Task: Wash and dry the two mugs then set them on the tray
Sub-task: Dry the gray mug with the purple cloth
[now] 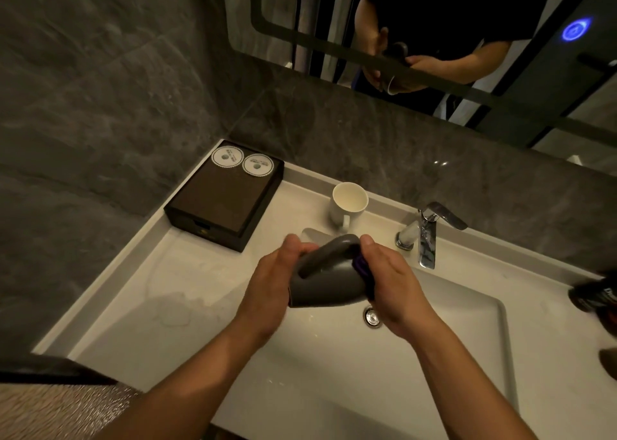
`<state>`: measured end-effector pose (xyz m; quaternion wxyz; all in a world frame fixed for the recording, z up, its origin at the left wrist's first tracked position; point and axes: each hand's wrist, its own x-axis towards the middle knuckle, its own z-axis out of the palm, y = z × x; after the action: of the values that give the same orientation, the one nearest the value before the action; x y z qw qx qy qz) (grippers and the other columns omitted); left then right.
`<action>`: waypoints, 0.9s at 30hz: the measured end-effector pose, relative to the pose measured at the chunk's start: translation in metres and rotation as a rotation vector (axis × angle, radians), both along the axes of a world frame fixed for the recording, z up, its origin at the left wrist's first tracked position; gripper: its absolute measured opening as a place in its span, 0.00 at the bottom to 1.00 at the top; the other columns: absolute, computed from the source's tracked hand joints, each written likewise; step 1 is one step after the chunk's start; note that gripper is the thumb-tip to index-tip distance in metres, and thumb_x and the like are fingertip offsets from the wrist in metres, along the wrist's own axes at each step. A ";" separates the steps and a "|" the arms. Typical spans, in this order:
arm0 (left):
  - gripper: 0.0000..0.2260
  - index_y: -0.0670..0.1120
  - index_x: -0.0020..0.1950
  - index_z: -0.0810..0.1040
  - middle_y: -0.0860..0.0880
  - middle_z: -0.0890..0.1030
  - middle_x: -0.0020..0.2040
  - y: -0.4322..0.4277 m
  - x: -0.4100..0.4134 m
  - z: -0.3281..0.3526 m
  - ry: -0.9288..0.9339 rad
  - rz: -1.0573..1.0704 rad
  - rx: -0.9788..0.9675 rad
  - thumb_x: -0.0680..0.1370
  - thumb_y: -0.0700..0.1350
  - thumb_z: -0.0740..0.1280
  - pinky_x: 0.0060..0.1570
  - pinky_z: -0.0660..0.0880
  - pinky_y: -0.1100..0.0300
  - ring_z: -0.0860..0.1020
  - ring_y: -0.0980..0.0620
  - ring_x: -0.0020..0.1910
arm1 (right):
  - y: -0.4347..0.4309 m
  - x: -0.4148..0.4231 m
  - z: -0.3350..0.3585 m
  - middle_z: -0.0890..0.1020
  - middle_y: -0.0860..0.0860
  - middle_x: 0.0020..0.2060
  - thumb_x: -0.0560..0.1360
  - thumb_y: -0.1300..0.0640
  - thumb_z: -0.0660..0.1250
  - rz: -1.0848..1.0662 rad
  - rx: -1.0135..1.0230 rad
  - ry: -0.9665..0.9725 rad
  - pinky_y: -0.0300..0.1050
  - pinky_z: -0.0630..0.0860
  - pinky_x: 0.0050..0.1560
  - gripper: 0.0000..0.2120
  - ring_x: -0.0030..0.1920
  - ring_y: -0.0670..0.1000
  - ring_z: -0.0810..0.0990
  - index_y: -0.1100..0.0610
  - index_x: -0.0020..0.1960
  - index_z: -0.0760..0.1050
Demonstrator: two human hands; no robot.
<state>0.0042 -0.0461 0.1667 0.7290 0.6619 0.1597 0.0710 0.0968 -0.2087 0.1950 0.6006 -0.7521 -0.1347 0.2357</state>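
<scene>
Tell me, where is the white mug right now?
The white mug stands upright on the counter behind the sink, between the dark tray on its left and the faucet on its right.

Dim warm overhead light; grey wall (100, 89) murky. Glare on chrome faucet (429, 236). Blue indicator (576, 29) blooms. Wide-angle bending at edges; corners soft, hands (273, 279) slightly blurred.

grey mug (329, 276) – matt | white mug (349, 206) – glossy ceramic | faucet (429, 236) – polished chrome | wall (100, 89) – stone-look tile

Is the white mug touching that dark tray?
Apart. The head view shows bare pale counter between the white mug and the dark tray.
</scene>
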 end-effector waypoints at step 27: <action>0.37 0.52 0.62 0.85 0.38 0.86 0.59 -0.035 -0.003 -0.014 0.338 0.126 -0.745 0.62 0.75 0.72 0.59 0.82 0.37 0.85 0.36 0.59 | 0.007 -0.064 -0.038 0.79 0.49 0.66 0.85 0.38 0.46 -0.167 -0.082 -0.775 0.46 0.77 0.63 0.22 0.67 0.51 0.78 0.48 0.65 0.72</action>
<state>0.0008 -0.0813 0.1523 0.8764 0.3442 0.3321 -0.0569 0.0330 -0.2017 0.1573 0.4918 -0.8170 -0.2801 -0.1102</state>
